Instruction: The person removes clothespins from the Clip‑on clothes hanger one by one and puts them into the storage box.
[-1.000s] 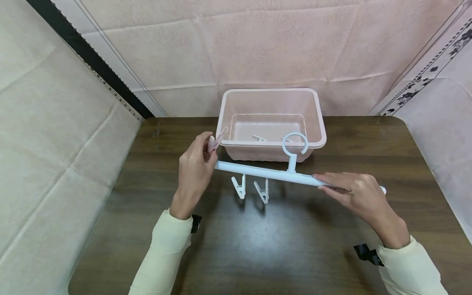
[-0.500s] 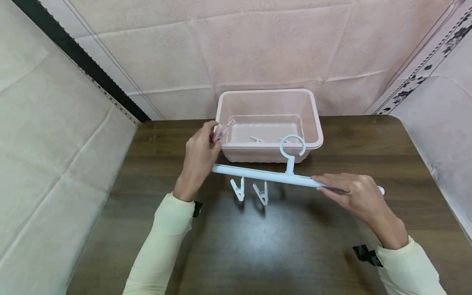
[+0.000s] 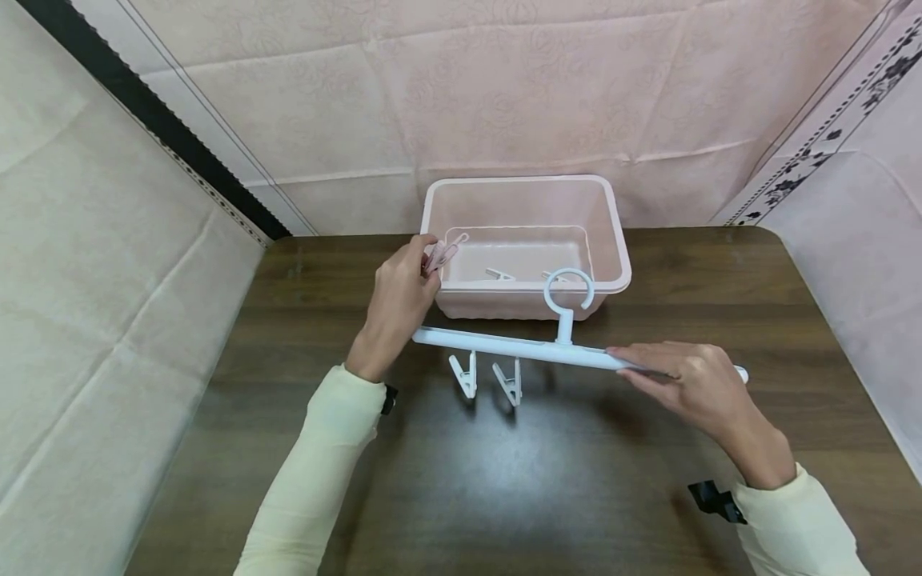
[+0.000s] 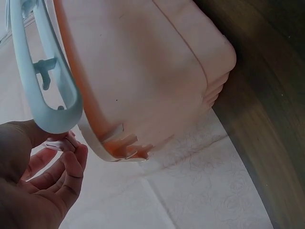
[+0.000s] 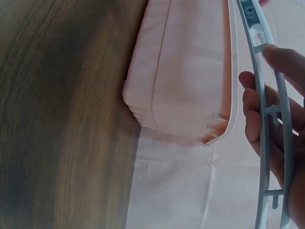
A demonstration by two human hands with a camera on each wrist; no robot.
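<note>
My left hand (image 3: pixel 398 294) pinches a pink clothespin (image 3: pixel 441 253) between thumb and fingers, close over the left rim of the pink plastic basin (image 3: pixel 519 306). The left wrist view shows the same clothespin (image 4: pixel 63 144) just beyond the end of the hanger (image 4: pixel 29 76). With my right hand (image 3: pixel 684 382) I grip the right part of the light blue hanger (image 3: pixel 497 344), its hook raised toward the basin. Thumb and fingers lie on opposite sides of its slotted bar (image 5: pixel 261 98) in the right wrist view. A white clip (image 3: pixel 465 376) and another white clip (image 3: pixel 510 386) hang under the bar.
Inside the basin lie a small pale clip (image 3: pixel 500 274) and another one (image 3: pixel 556 276), partly behind the hook. The brown wooden table (image 3: pixel 461 496) ends at the back against a pale cloth (image 3: pixel 519 96), with more cloth on both sides.
My left hand has carried the clothespin a little right and up, from beside the basin to over its left rim. The hanger has sunk slightly in view, still in my right hand.
</note>
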